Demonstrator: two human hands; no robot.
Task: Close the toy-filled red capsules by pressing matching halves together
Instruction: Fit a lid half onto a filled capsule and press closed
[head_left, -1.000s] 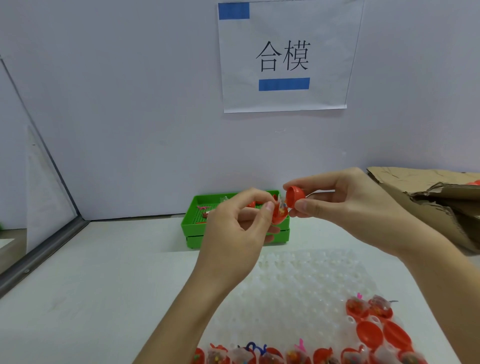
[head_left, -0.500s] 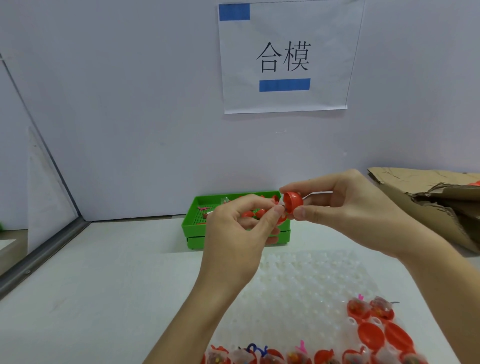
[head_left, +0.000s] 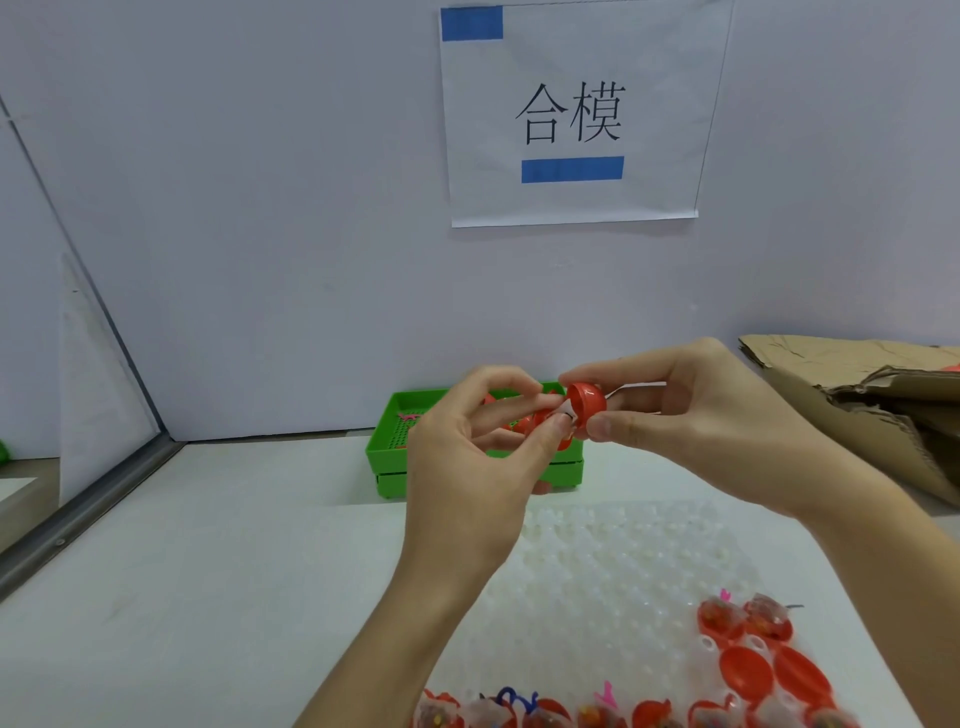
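Glossy round red capsule halves (head_left: 584, 410) now together between both hands (head_left: 675, 415).

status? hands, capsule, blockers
Left hand pinches filled half; right hand pinches cap. Halves meeting, seam not seen closed. Nothing in the way.

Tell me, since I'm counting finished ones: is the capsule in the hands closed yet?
Not closed. The red cap in the right hand sits angled against the left hand's half, clear wrapping showing between.
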